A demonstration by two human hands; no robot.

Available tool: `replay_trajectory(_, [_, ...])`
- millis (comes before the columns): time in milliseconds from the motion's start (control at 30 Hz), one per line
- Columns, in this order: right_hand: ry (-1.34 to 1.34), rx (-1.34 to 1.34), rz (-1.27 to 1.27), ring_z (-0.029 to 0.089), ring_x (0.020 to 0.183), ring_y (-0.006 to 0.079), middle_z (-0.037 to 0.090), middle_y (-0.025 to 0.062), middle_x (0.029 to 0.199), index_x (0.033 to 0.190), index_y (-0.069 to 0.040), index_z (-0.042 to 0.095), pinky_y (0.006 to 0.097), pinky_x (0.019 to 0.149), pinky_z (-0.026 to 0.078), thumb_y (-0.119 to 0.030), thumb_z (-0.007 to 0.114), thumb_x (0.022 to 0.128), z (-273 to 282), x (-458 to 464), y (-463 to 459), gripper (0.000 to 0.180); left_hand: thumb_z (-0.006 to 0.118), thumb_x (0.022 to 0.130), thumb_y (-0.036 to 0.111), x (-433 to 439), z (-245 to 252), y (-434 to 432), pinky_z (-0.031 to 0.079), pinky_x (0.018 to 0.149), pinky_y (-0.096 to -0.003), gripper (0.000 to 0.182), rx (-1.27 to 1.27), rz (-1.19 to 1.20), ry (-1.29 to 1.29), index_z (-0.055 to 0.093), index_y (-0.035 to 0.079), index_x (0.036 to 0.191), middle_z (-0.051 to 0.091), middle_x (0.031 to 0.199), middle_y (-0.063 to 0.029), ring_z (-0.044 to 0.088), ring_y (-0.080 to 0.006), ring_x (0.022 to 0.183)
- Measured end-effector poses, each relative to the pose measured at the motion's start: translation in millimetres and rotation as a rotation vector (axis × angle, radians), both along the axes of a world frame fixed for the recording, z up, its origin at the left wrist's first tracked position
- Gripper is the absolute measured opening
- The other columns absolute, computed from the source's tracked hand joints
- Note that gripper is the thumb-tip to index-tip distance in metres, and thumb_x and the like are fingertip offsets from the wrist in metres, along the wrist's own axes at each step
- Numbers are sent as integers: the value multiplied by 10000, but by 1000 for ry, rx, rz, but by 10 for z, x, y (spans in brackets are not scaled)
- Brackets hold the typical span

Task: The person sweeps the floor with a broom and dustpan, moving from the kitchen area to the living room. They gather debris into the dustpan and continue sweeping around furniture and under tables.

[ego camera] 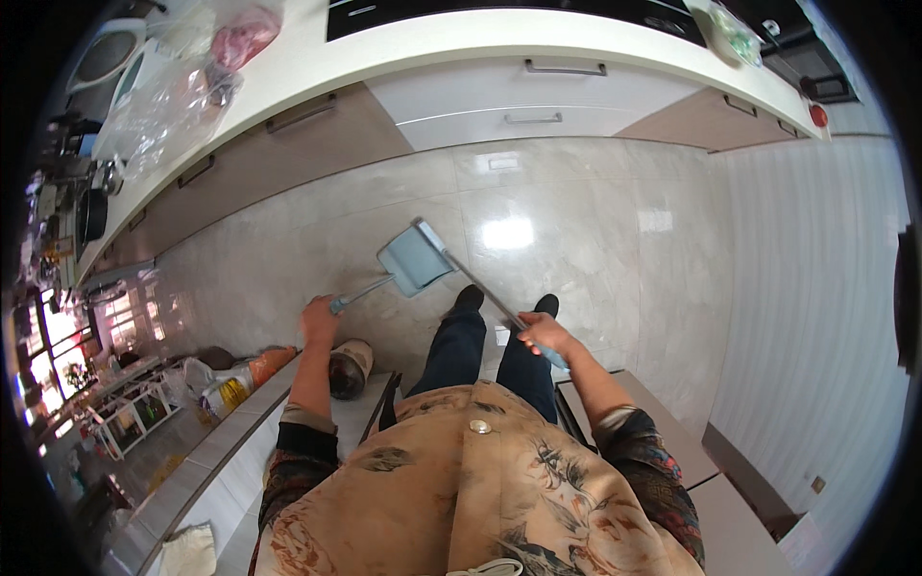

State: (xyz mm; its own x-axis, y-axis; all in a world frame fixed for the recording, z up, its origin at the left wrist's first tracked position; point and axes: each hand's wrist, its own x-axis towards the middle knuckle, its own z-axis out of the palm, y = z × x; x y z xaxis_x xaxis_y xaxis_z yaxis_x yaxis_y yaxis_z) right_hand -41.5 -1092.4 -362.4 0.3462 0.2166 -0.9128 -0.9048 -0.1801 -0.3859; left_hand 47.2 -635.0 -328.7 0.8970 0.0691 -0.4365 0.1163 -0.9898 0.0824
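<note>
My left hand [320, 317] is closed around the handle of a blue-grey dustpan [415, 261], whose pan lies at the floor in front of my feet. With my right hand [544, 335] I grip a broom [481, 281] by its long metal handle near the blue end. The broom's narrow head meets the right side of the dustpan, slanting from its upper corner. Whether any dirt is in the pan cannot be made out. Both dark shoes stand just below the tools on the glossy tiled floor [562, 216].
Kitchen cabinets [490, 93] run along the far side under a pale worktop [302, 50] with plastic bags [169, 108] on it. A jar-like container [351, 369] stands by my left forearm. A ribbed pale wall [807, 288] bounds the right.
</note>
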Motion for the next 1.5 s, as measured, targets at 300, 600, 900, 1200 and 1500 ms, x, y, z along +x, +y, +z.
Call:
replay_trajectory(300, [-362,-582,85,584,414,225,577,134,545,783,18,498,351,453,482,-65,517,713,-568,922,-532,110,724,696,178,-630,124,362,471,763,-428,383,-56,151,6,636,144,1068,604,981,-117,587,-329,900])
replay_trajectory(600, [-753,-565,1264,612,930,312,643,191,871,808,39,650,402,794,493,-123,570,719,-903,1129,79,201,734,687,164,-919,25,567,487,716,-420,347,-23,164,-12,649,126,1021,644,897,-151,610,-346,838])
replay_trajectory(900, [-30,50,632,635,566,265,632,150,785,1176,-19,479,378,491,504,-92,565,732,-437,-35,758,459,740,678,294,-651,-21,612,481,756,-427,393,55,73,68,644,125,1019,651,893,-154,613,-345,868])
replay_trajectory(1200, [-121,3,-165,471,423,116,497,25,579,1302,-101,472,273,385,415,-71,543,714,684,-1218,-815,593,773,630,235,2,365,-453,493,678,-408,356,-72,-62,-60,678,190,971,658,812,-123,627,-315,769])
replay_trajectory(1500, [-141,-166,-878,439,437,95,487,17,585,1078,10,562,240,403,388,-48,600,769,916,-2597,-1941,317,773,627,296,708,746,-2581,489,662,-414,355,-94,-458,-163,683,214,961,658,802,-102,628,-298,747])
